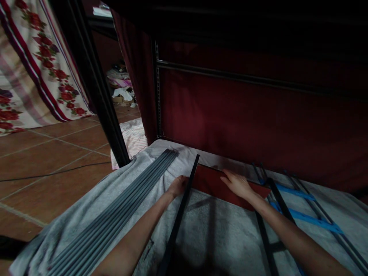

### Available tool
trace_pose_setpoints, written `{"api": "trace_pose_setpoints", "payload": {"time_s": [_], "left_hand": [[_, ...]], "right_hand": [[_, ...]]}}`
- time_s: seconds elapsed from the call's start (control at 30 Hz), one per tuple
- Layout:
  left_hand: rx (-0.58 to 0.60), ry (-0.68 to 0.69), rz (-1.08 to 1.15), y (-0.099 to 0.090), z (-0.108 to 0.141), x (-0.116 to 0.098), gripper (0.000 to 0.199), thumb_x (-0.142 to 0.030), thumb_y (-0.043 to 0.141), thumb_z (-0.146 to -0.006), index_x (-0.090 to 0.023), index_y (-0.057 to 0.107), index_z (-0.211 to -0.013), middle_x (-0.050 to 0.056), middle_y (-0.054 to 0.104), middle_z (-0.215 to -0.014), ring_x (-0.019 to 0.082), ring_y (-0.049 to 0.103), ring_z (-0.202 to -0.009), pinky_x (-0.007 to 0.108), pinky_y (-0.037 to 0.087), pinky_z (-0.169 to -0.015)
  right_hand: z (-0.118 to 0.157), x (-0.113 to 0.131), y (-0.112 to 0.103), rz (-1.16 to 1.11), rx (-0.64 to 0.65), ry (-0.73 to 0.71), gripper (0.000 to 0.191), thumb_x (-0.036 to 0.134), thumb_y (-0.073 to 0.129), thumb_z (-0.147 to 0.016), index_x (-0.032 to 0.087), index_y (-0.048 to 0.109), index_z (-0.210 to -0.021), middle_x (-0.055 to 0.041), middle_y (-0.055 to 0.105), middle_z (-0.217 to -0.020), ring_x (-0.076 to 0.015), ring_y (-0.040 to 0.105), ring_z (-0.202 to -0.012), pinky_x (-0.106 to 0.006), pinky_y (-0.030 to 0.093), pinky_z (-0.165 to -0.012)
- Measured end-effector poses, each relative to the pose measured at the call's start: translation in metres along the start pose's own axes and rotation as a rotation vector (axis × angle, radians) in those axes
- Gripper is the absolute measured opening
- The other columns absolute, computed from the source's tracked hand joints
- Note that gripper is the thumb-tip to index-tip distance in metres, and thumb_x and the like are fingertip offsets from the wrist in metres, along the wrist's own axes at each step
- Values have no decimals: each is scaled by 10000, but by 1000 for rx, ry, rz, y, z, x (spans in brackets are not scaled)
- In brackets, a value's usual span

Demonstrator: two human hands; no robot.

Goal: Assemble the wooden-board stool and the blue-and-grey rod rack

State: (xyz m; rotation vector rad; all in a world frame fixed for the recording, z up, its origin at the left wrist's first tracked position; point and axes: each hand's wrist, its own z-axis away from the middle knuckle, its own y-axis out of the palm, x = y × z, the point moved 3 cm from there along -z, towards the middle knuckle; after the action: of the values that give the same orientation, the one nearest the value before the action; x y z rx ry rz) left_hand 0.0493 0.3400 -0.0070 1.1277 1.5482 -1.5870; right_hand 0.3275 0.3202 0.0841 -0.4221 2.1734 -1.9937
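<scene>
A flat red board (211,184) lies across dark metal bars on a grey blanket (221,226). My right hand (237,184) is at the board's far edge, its thumb and fingers closed on it. My left hand (177,186) has its fingers curled against the long black metal bar (181,214) at the board's left end; the bar partly hides the fingertips. To the right of the board, another black frame piece (280,201) slopes toward me, partly hidden by my right forearm.
A bundle of grey rods (123,207) lies left of my left arm. Blue clips (314,220) hold thin dark rods at right. A black post (97,84) rises at left, a dark crossbar (230,74) spans the red cloth (230,111) behind. A cable (66,170) crosses the tiled floor.
</scene>
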Motion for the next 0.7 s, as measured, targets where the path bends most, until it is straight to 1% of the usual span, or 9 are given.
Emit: {"api": "trace_pose_setpoints", "payload": {"time_s": [0.1,0.2,0.3,0.37,0.43,0.5,0.57,0.63,0.7], "left_hand": [[-63,-58,17,-15,18,-3,249,-135,576,-687,-145,715,-894,28,651,-675,185,615,-726,277,476,-706],[-139,-76,153,-40,49,-2,310,-227,567,-746,-113,697,-1003,53,683,-775,166,618,-724,269,478,-691],[-236,-107,328,-65,81,5,358,-338,580,-769,-105,694,-1014,76,697,-834,176,633,-750,278,490,-688],[-308,-157,368,-73,98,8,384,-381,578,-776,-107,692,-1020,83,703,-848,193,645,-781,293,504,-703],[-331,-169,399,-69,106,4,414,-414,573,-792,-121,685,-1062,96,715,-941,215,657,-880,308,518,-765],[-300,-142,470,-54,108,-7,471,-458,559,-818,-137,656,-1147,109,701,-1087,228,647,-999,321,518,-843],[-215,-96,554,-35,106,-24,524,-495,550,-836,-153,612,-1230,116,659,-1215,236,622,-1096,335,503,-916],[-112,-61,608,-17,105,-40,550,-510,557,-842,-170,582,-1274,111,615,-1299,238,581,-1182,344,463,-998],[-39,-55,631,-7,106,-52,580,-505,571,-839,-165,555,-1309,112,588,-1338,242,540,-1238,350,414,-1060]], "right_hand": [[2,2,-1,3,-18,0,424,409,386,-959,234,519,-1321,-88,611,-1321,-250,605,-1157,-391,457,-971],[4,3,-2,11,-3,6,426,432,388,-956,240,520,-1312,-82,623,-1304,-245,611,-1149,-378,468,-953],[4,4,-3,12,5,15,450,450,386,-951,212,520,-1308,-98,612,-1315,-252,601,-1168,-381,471,-953],[4,4,-3,10,1,22,455,452,390,-948,204,522,-1306,-101,606,-1323,-258,592,-1182,-392,465,-968],[5,4,-3,7,5,25,441,448,396,-945,217,531,-1295,-91,622,-1301,-257,594,-1180,-395,460,-979],[7,5,-3,4,11,25,437,444,396,-944,213,539,-1285,-94,634,-1280,-257,597,-1176,-394,456,-990],[9,7,-4,-3,12,23,460,443,389,-945,179,537,-1291,-119,619,-1297,-259,588,-1190,-395,445,-1010],[10,10,-7,-9,12,12,486,447,384,-947,145,532,-1299,-146,592,-1328,-263,566,-1218,-398,424,-1039],[10,15,-9,-13,25,-16,498,454,379,-949,134,532,-1299,-155,576,-1345,-266,550,-1236,-406,407,-1059]]}}
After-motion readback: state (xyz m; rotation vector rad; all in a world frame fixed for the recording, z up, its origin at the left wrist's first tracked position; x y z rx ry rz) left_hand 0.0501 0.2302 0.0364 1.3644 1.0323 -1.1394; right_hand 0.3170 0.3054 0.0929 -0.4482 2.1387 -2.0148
